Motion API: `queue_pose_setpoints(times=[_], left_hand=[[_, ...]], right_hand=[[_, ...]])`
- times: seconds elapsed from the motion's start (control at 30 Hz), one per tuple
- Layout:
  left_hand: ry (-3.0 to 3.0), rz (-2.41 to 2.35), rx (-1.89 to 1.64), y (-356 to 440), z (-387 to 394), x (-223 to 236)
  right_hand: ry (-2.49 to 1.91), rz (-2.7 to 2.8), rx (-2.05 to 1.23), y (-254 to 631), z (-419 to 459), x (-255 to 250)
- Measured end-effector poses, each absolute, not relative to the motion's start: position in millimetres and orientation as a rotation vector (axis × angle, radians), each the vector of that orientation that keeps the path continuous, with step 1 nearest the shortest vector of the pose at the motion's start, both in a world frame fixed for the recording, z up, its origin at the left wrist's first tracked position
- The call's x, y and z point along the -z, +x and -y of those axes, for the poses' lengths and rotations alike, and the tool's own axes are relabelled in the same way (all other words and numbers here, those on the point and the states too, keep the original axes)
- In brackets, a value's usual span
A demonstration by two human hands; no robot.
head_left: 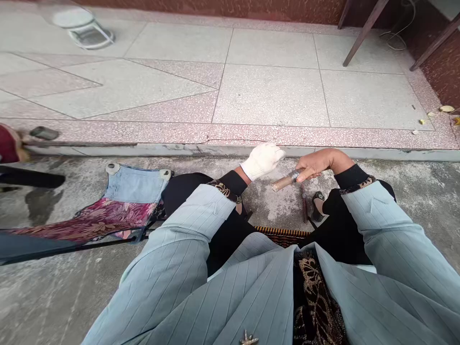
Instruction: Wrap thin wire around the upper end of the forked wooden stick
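Note:
My left hand (263,161), in a white knitted glove, is held out over the kerb's edge with its fingers curled. Whatever it may hold is hidden. My right hand (316,164) is bare and wrapped round a short wooden handle (283,183) with a grey metal-looking band. The handle's worn end points down and left, just below the gloved fingers, and the rest of it is covered by my grip. On the ground between my feet a thin dark-red stick (304,205) lies lengthwise.
A folding lounger (136,184) with denim and floral cloth stands at the left. Ahead, a low kerb (172,150) edges a tiled floor (269,96). A round stool (89,33) is at the back left, wooden legs (364,33) at the back right. Part of a wicker seat (282,235) shows below me.

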State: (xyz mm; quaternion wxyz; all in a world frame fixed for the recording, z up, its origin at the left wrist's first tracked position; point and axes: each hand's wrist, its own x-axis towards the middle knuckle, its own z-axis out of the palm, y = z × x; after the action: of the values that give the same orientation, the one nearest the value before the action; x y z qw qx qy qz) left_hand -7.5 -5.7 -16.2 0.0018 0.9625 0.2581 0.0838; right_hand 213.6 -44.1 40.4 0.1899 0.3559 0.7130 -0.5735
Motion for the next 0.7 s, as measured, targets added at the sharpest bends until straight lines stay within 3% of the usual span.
queue_pose_setpoints(times=[0.1,0.2,0.37,0.7], left_hand=[[3.05,-0.765,-0.218,-3.7,12.6,12.5],[3.053,-0.748,-0.209,3.8,20.0,12.9],[2.958,-0.945,-0.135,12.0,31.8,17.7],[2.598,-0.977,0.028,2.4,19.0,27.1]], right_hand=[[1.227,-1.991,0.889,196.4,47.2,-40.7],[1.462,-1.892,0.539,187.8,45.9,-37.3],[1.724,-1.842,0.506,201.2,32.4,-31.9],[1.725,-1.78,0.626,237.5,24.6,-38.5]])
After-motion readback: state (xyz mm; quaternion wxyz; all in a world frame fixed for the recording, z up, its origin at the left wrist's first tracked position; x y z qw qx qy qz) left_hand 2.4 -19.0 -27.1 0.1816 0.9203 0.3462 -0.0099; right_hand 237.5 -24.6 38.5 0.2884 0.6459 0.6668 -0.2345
